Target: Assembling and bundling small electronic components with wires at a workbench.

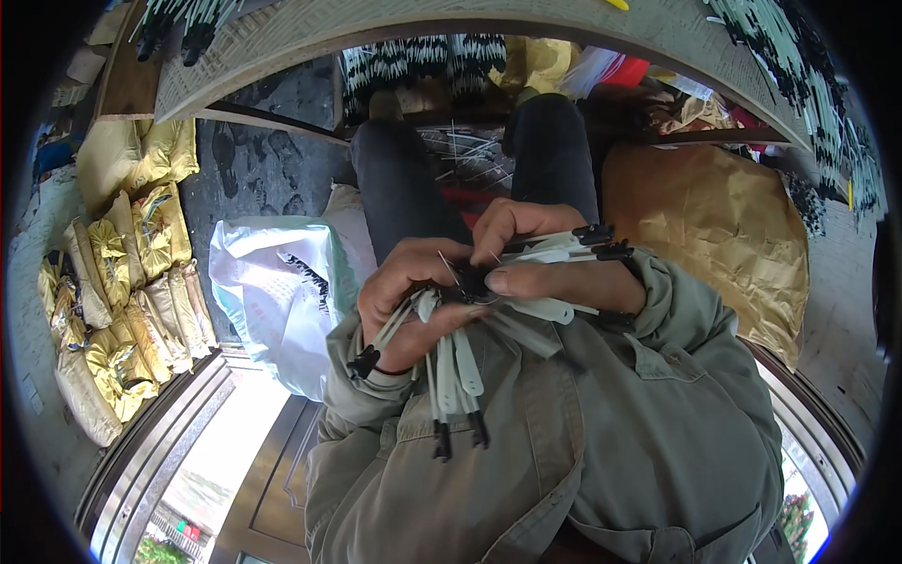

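Note:
My left hand (399,282) and my right hand (554,279) meet in front of my chest, both with fingers closed around a small black hub-like piece (473,280). White flat strips (456,371) with black ends fan out from between the hands, some hanging down over my jacket and others pointing right past my right wrist. My right thumb and index finger pinch close to the black piece. A thin wire-like line (449,269) sticks up beside the left fingers. The exact joint at the fingertips is partly hidden.
A curved-looking table edge (395,26) runs ahead of me, with bundles of white black-tipped sticks (794,80) on it. More bundles (404,61) sit beneath. A white plastic bag (258,305) stands left; gold wrapped packages (122,244) are stacked farther left. Brown-gold sheeting (700,226) lies right.

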Tool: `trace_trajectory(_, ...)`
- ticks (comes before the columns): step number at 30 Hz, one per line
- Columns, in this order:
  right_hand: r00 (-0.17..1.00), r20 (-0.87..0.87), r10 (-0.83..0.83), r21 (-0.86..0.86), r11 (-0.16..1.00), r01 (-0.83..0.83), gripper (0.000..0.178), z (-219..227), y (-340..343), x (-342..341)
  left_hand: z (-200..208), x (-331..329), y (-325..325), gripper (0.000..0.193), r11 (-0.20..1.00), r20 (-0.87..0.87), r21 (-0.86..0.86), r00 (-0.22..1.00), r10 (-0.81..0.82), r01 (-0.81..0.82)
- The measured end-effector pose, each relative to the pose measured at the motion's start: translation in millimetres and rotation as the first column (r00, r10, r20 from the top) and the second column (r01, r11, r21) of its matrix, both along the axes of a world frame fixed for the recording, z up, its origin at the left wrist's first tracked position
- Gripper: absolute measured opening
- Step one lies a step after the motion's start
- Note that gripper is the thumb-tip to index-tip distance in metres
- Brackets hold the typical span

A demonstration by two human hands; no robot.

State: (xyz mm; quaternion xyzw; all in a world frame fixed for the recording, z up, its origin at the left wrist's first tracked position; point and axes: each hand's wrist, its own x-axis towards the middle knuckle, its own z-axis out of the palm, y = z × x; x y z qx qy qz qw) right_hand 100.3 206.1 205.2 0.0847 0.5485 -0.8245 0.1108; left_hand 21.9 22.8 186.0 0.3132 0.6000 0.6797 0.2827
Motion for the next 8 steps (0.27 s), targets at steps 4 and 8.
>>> trace_trajectory(4, 0.998, 0.062, -0.004, -0.025, 1.000, 0.006, 0.016, 1.5, -2.4, 0.0, 0.9, -16.9, -6.1, 0.025, 0.986, -0.015, -0.036, 0.987, -0.163, 0.162)
trace_trajectory(8, 0.999, 0.023, -0.026, 0.019, 0.999, 0.026, 0.017, -0.7, -5.6, 1.7, -1.1, -26.2, -10.4, 0.025, 0.957, -0.030, -0.034, 0.957, -0.288, 0.287)
